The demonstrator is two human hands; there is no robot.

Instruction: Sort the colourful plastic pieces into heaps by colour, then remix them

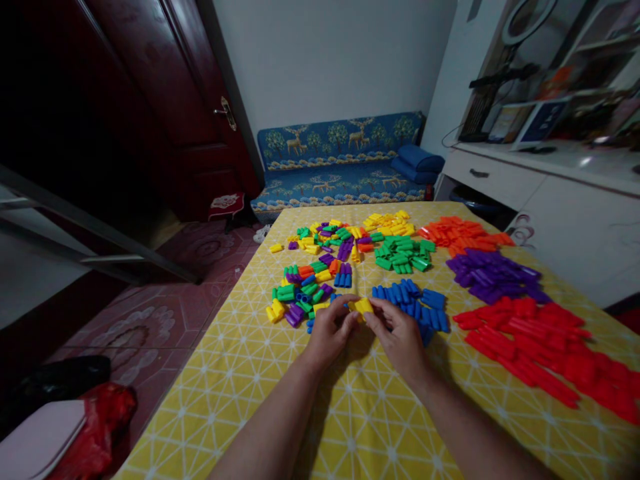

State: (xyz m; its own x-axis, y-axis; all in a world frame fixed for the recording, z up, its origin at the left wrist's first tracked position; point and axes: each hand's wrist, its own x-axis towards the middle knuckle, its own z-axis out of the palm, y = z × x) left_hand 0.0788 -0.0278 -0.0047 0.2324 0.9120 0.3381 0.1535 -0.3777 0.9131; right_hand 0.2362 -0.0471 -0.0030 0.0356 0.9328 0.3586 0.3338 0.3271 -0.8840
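My left hand point(329, 328) and my right hand point(397, 333) meet over the yellow tablecloth point(350, 413), fingers pinched together on a yellow plastic block point(362, 307) held between them. Just left of my hands lies a mixed heap of coloured blocks point(306, 288). A pile of blue blocks point(413, 301) lies right behind my right hand. Sorted piles sit further out: red point(540, 347), purple point(493, 275), orange point(460, 233), green point(404, 253) and yellow point(390, 222).
The table's left edge drops to a tiled floor point(165, 313) with a red bag point(97, 427). A blue patterned sofa point(340, 167) stands beyond the far edge, a dark door point(200, 113) at left, and white cabinets point(560, 200) at right.
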